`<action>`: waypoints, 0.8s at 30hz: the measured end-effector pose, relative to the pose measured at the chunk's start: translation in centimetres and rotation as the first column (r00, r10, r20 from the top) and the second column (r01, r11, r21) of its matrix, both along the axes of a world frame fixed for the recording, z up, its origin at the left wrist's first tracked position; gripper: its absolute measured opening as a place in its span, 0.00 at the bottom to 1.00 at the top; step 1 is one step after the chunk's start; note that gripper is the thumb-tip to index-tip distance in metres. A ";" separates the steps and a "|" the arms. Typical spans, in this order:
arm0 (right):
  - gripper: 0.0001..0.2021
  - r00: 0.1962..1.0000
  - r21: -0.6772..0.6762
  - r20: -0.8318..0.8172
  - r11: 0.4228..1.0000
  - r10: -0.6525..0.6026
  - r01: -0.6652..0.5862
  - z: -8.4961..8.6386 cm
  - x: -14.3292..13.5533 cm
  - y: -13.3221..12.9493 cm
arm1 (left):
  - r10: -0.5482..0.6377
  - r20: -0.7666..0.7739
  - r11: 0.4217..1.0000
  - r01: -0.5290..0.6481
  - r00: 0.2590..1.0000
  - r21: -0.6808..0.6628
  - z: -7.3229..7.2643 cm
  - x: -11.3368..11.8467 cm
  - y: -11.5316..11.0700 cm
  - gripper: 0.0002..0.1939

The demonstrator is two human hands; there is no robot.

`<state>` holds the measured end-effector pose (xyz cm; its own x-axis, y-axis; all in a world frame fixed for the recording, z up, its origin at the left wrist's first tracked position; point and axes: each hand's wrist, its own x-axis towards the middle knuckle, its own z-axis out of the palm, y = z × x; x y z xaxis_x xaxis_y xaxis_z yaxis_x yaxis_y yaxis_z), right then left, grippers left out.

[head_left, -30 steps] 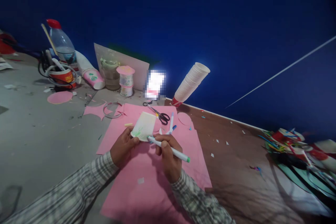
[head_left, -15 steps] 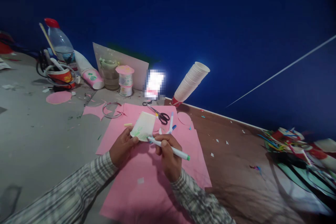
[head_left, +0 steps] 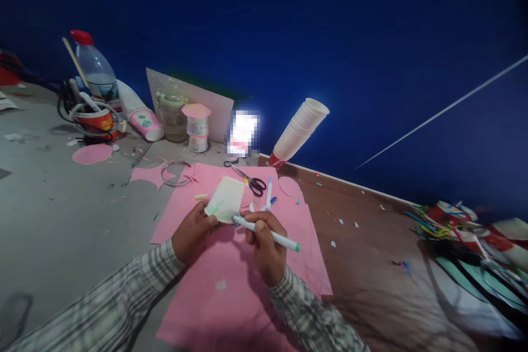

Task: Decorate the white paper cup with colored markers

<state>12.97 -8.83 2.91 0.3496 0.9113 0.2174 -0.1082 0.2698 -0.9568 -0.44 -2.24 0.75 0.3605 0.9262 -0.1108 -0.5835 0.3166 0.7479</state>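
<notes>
A white paper cup with green strokes drawn near its rim lies tilted above the pink paper. My left hand grips the cup at its lower left, thumb on the near edge. Between the fingers of my right hand is a white marker pen with a green end; its tip is at the cup's lower right edge. Beyond the cup lie black-handled scissors and a capped blue marker.
A tall stack of paper cups leans behind the pink sheet. At the left stand a bottle, a red cup of tools, a jar and a decorated paper piece. A tape ring lies nearby. Craft scraps pile up at right.
Hardly anything differs. The marker's back end and my right hand have shifted very slightly to the right; the cup and my left hand stay in place.
</notes>
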 end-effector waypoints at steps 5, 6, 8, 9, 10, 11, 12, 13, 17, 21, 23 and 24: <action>0.10 1.000 -0.008 0.028 1.000 0.013 -0.013 0.1 -0.2 0.0 | 0.010 0.008 1.000 -0.010 1.000 -0.012 0.1 0.0 0.0 0.21; 0.10 0.999 -0.015 0.042 1.000 0.013 -0.012 0.2 -0.2 0.0 | 0.004 0.011 1.000 -0.004 1.000 -0.014 0.1 0.0 0.0 0.21; 0.10 0.999 -0.029 0.052 1.000 0.004 -0.002 0.3 -0.3 0.0 | -0.005 0.020 1.000 0.006 1.000 -0.014 0.1 0.0 0.0 0.21; 0.10 0.999 -0.028 0.045 1.000 -0.006 0.007 0.3 -0.3 0.0 | -0.012 0.026 1.000 0.012 1.000 -0.013 0.1 0.0 0.1 0.21; 0.10 0.999 -0.022 0.032 1.000 -0.019 0.019 0.3 -0.2 0.0 | -0.018 0.032 1.000 0.018 0.999 -0.009 0.0 0.0 0.1 0.21; 0.10 0.999 -0.013 0.013 0.999 -0.029 0.029 0.2 -0.2 0.1 | -0.024 0.035 1.000 0.024 0.999 -0.003 0.0 0.0 0.1 0.21; 0.10 0.999 -0.002 -0.007 0.999 -0.033 0.033 0.2 -0.2 0.1 | -0.028 0.034 1.000 0.028 0.999 0.004 0.0 -0.1 0.1 0.20; 0.10 0.999 0.008 -0.025 1.000 -0.030 0.030 0.1 -0.2 0.1 | -0.030 0.033 1.000 0.029 0.999 0.009 0.0 -0.1 0.1 0.20; 0.09 0.998 0.014 -0.054 1.000 -0.020 0.021 0.0 -0.2 0.1 | -0.048 0.034 0.999 0.048 0.998 0.011 0.0 -0.1 0.1 0.22; 0.10 0.996 0.017 -0.072 0.999 -0.046 0.047 -0.1 -0.1 0.2 | -0.075 0.043 0.997 0.075 0.996 0.018 0.0 -0.2 0.1 0.21; 0.10 0.998 0.018 -0.066 1.000 -0.022 0.023 -0.2 0.0 0.2 | -0.073 0.049 0.997 0.072 0.996 0.010 0.0 -0.2 0.0 0.21; 0.10 0.998 0.015 -0.060 1.000 -0.009 0.010 -0.2 0.0 0.1 | -0.069 0.049 0.998 0.069 0.996 0.006 0.0 -0.2 0.0 0.21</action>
